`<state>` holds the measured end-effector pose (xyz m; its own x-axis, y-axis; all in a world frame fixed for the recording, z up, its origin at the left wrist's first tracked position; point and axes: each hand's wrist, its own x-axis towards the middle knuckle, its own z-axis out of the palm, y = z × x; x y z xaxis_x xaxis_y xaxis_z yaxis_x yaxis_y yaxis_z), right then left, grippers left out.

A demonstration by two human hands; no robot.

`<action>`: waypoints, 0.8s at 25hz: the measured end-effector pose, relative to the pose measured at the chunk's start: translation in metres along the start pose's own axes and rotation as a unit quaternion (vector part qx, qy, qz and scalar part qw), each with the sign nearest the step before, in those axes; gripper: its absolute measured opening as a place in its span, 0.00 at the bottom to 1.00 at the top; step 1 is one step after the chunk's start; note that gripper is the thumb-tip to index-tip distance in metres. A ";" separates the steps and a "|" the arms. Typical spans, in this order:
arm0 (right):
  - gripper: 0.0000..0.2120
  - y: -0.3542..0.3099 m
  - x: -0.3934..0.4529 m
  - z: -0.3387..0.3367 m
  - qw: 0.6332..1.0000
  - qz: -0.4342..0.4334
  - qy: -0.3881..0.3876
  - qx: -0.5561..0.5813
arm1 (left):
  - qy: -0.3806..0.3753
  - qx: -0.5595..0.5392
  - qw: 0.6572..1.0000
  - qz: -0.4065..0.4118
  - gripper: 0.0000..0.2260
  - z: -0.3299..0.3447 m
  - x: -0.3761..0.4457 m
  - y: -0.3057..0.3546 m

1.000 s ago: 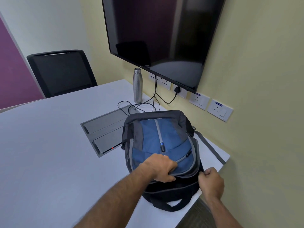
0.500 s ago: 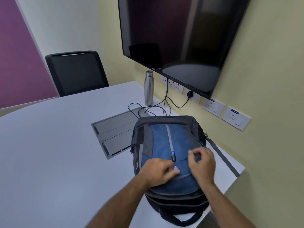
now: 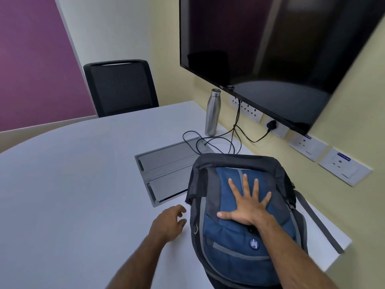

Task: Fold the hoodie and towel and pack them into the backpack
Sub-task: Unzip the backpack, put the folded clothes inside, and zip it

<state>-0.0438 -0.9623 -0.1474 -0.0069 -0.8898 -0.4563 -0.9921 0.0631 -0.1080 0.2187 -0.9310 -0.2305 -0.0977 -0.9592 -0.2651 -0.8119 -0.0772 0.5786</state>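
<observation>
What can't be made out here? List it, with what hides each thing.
- Hoodie and towel: not visible in the head view; the closed backpack would hide them if packed.
- Backpack's near end: cut off by the bottom edge.
- Fabric under the right hand: covered by its flat palm.
- Left hand: its fingers' contact with the table is unclear.

Backpack (image 3: 239, 236): 1. Hands: 2. Steel bottle (image 3: 212, 113): 1. Chair (image 3: 120, 86): 1. Wall screen (image 3: 281, 49): 1. Bench (image 3: 73, 174): 1.

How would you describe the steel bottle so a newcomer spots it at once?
Find the wall-mounted screen. Below its lower left corner, a steel bottle stands upright on the white table, beyond the backpack. It is the only tall, shiny metal thing there.
</observation>
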 end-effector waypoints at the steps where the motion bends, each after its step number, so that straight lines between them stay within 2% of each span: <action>1: 0.62 0.003 -0.002 0.004 1.000 -0.005 -0.013 -0.005 | -0.020 0.008 1.000 0.002 0.18 0.003 0.002 0.000; 5: 0.64 0.009 -0.002 0.006 0.998 -0.018 -0.054 -0.001 | -0.048 -0.011 0.999 0.017 0.24 0.015 0.013 0.011; 8: 0.63 0.009 0.000 0.006 0.997 -0.022 -0.069 0.004 | -0.057 -0.010 0.998 0.029 0.23 0.019 0.024 0.011; 14: 0.63 0.007 0.003 0.008 0.996 -0.022 -0.081 -0.011 | -0.020 -0.039 0.998 0.042 0.16 0.022 0.047 0.016; 17: 0.63 0.007 0.005 0.009 0.996 -0.021 -0.083 -0.017 | -0.049 -0.045 0.998 0.019 0.15 0.024 0.055 0.017; 20: 0.63 0.006 0.006 0.010 0.996 -0.022 -0.083 -0.022 | -0.059 -0.030 0.997 0.028 0.16 0.028 0.056 0.018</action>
<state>-0.0487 -0.9625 -0.1596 0.0541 -0.8043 -0.5917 -0.9955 0.0027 -0.0947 0.1824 -0.9782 -0.2558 -0.2124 -0.9238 -0.3187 -0.7680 -0.0439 0.6389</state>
